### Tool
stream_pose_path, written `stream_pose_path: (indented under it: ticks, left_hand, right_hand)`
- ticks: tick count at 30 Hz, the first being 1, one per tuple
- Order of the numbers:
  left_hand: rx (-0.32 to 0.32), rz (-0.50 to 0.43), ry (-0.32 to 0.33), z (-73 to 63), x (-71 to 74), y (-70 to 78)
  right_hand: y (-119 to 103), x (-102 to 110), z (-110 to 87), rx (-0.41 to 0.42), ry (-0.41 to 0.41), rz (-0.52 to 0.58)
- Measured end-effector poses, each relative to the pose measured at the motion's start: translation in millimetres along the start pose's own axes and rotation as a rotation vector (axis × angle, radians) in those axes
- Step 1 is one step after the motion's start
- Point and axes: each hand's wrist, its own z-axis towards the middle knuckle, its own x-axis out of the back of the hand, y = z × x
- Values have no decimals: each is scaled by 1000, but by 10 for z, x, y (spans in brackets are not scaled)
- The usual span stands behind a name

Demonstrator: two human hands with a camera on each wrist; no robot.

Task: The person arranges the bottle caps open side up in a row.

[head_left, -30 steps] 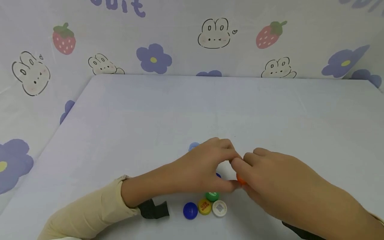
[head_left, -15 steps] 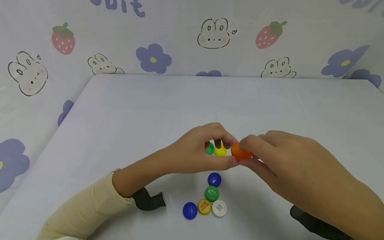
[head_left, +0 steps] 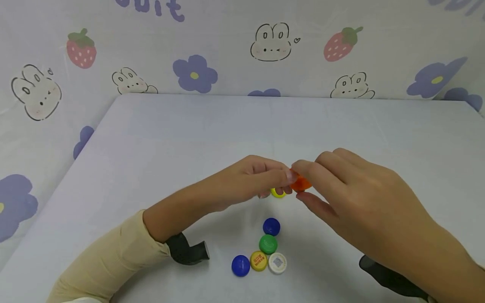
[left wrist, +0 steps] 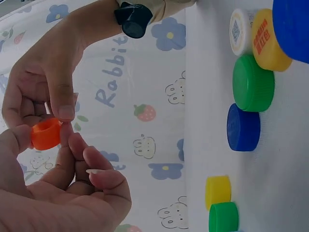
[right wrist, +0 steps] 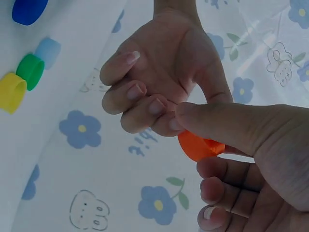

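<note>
An orange bottle cap (head_left: 302, 184) is held up between both hands, its hollow side showing in the left wrist view. My left hand (head_left: 257, 176) pinches its left side, thumb on the near face. From the right, my right hand (head_left: 360, 198) grips the same cap with thumb and forefinger. Below the hands, a blue cap (head_left: 271, 226), a green cap (head_left: 268, 244), a yellow cap (head_left: 259, 261) and a white cap (head_left: 277, 263) lie close together, with another blue cap (head_left: 240, 265) at their left.
Farther back on the white table (head_left: 170, 139), a yellow cap (right wrist: 12, 94), a green cap (right wrist: 31, 71) and a light blue cap (right wrist: 48, 52) line up; the left hand mostly covers them in the head view. A black strap (head_left: 187, 250) hangs at the left wrist.
Both hands have risen and moved away from the front caps with the orange cap. The left hand has turned, bringing its thumb over the cap's near side. The caps on the table have not moved.
</note>
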Motion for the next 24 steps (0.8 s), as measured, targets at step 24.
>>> stream_pose_path:
  ticks: [24]
  left_hand:
    - [-432,549,259,-112,-144,71]
  right_hand:
    - [93,-33,31,-125,18,66]
